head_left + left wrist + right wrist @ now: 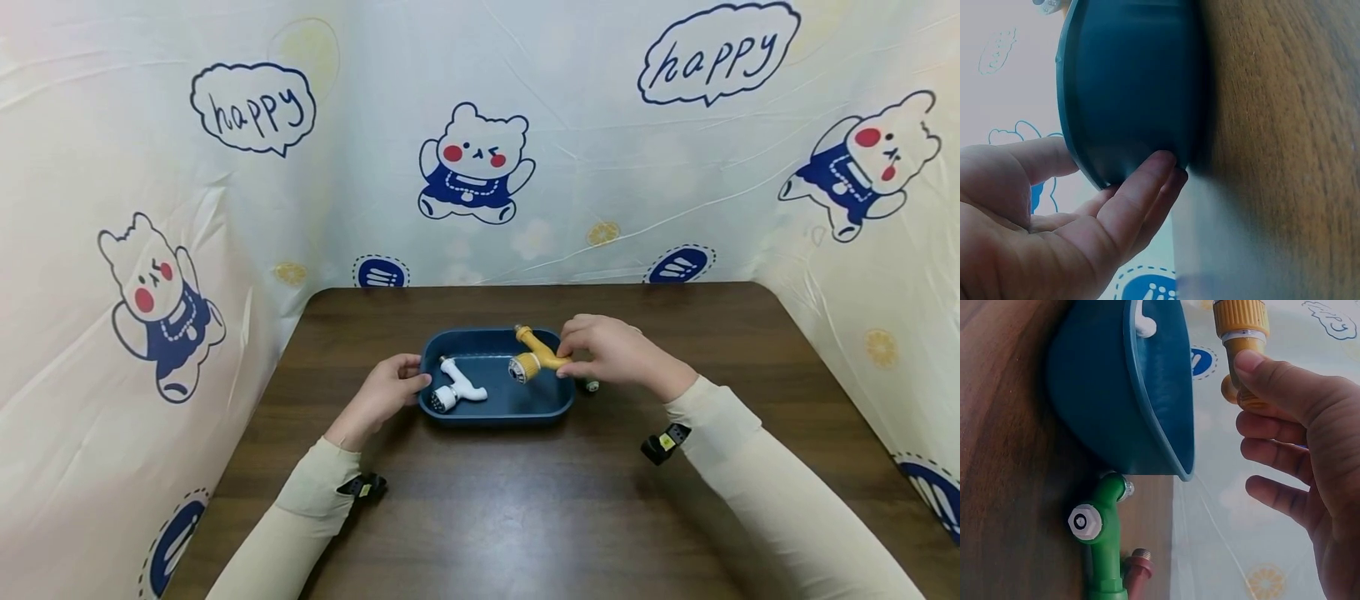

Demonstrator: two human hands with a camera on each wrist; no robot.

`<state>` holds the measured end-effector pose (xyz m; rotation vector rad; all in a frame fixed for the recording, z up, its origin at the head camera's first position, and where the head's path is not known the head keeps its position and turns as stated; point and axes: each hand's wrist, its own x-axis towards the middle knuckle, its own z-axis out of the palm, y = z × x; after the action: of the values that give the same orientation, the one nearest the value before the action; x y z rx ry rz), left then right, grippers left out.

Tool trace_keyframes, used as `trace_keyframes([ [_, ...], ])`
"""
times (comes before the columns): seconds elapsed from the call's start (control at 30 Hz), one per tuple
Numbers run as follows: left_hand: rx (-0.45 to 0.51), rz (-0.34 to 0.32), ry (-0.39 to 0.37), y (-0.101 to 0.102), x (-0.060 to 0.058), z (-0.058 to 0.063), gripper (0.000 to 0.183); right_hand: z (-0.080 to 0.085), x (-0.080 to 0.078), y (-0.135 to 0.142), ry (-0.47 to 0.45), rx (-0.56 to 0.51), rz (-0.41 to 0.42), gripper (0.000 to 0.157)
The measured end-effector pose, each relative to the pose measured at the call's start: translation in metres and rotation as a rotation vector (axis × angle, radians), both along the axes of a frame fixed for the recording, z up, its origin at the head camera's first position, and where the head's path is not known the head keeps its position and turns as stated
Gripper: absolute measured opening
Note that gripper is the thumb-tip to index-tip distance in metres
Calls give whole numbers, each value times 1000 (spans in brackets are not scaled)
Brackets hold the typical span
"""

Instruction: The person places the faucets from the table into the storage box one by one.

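Observation:
A blue plastic tray (517,412) stands on the wooden table. My left hand (387,387) grips its left end; in the left wrist view the thumb is at the rim and the fingertips (1159,161) press the outer wall. Inside the tray's left half lies a white plastic faucet (459,385). Over the right half, my right hand (611,350) holds a yellow faucet (536,357), pinched between thumb and fingers. The right wrist view shows this yellow faucet (1242,322) above the rim, partly covered by the thumb.
Past the tray's right end a green faucet (1105,544) lies on the table (510,517), with a dark red faucet (1139,569) beside it. The head view mostly hides both behind the right hand. A printed cloth (585,150) surrounds the table's back and sides.

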<state>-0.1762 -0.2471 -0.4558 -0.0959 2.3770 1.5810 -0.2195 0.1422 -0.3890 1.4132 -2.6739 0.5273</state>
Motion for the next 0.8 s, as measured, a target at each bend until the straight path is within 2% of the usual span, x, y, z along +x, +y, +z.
trace_keyframes([
  [0.27, -8, 5, -13, 1, 1, 1, 45, -4, -5, -5, -10, 43, 23, 23],
  [0.5, -4, 1, -13, 0, 0, 1, 45, 0, -7, -11, -6, 64, 51, 28],
  [0.8, -1, -5, -8, -1, 0, 1, 47, 3, -10, -19, -4, 96, 76, 27],
])
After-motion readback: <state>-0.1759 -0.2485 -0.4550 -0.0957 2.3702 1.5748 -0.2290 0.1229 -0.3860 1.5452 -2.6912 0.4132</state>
